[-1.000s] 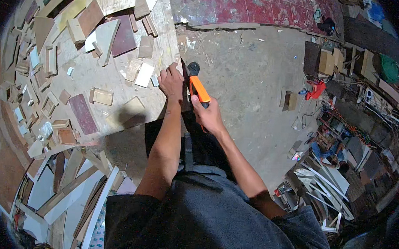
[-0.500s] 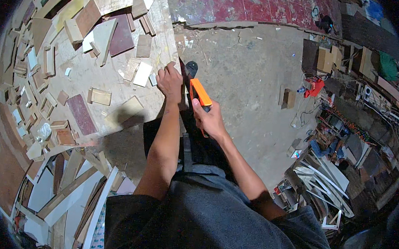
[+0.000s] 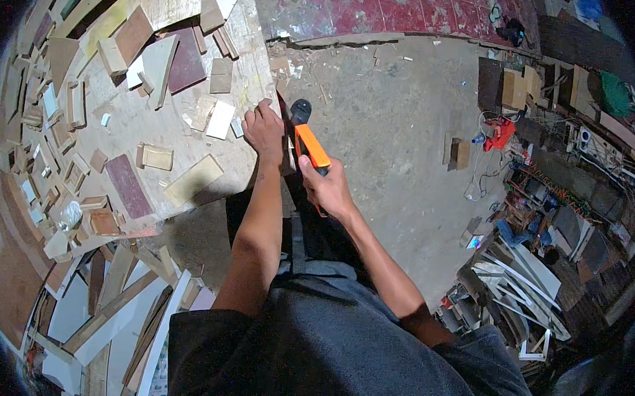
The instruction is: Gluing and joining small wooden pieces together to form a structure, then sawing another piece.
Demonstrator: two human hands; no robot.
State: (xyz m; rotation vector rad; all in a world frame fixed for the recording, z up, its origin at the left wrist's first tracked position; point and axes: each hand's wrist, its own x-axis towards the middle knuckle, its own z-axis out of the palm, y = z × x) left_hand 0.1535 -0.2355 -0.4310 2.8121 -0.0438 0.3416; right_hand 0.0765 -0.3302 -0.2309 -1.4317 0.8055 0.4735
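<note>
My right hand is wrapped around the handle of an orange-and-black hand tool, just off the table's right edge. The tool's working end is not clear, and I cannot tell whether the dark rounded shape above it belongs to it. My left hand presses down at the edge of the pale wooden worktable, fingers curled. What lies under those fingers is hidden. Close by on its left are a small white block and a small pale piece.
Wood offcuts cover the table, among them a maroon board and a tan board. Long boards lean at lower left. On the right, the concrete floor meets piled scrap wood, cables and a red item.
The view has shifted slightly, moving the table and floor a little leftward. My right hand and the orange-and-black tool sit slightly further left in view; both hands keep nearly the same pose.
</note>
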